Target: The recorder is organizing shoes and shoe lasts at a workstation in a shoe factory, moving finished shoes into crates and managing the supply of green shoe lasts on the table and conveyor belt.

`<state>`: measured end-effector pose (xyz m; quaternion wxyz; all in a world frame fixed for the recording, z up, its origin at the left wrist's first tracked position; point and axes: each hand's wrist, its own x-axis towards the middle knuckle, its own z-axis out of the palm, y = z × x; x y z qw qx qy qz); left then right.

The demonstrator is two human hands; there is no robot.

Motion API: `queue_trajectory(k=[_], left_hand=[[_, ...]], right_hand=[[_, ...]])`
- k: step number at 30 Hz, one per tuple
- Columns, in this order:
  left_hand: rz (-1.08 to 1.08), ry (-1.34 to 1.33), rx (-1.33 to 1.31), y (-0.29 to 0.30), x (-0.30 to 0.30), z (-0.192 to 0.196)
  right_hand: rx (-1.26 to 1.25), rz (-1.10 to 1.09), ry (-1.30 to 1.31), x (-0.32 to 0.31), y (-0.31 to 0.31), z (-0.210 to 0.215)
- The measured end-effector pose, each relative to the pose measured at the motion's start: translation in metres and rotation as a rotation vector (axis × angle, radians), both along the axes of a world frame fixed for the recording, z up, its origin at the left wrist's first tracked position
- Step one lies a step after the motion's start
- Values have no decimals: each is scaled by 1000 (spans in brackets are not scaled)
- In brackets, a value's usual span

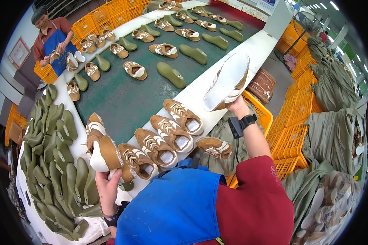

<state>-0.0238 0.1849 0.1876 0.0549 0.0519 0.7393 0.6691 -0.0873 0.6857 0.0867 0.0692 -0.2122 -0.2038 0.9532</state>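
My left hand (107,188), low at the left, is closed on the white-tipped end of a brown and white shoe upper (104,150). Out to the right, my right hand (238,106) grips another shoe upper (229,79), its white underside facing up; the fingers behind it are mostly hidden. Between my hands, several brown laced shoe uppers (167,132) stand in a row along the white table edge (200,94). One more upper (214,148) lies lower, on grey-green cloth beside my right arm.
Olive shoe lasts (53,163) are heaped at the left. More uppers (163,50) and lasts (171,74) stand on the green belt (110,92). Across it a person in a blue apron (55,41) handles a shoe. Orange crates (288,143) line the right side, with cloth over some.
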Motion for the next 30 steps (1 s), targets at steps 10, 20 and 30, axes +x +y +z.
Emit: queue_trajectory(k=[10,20,30], left_hand=[[-18,31,-12,2,-2,-1],[-32,-47,-274,-2,-14,-13],[220,470,-1053,12,-46,-43]], right_hand=[[-184,101,14,11,-1,-3],[51,249,127,-14,-42,18],[438,665,362,6,-225,97]])
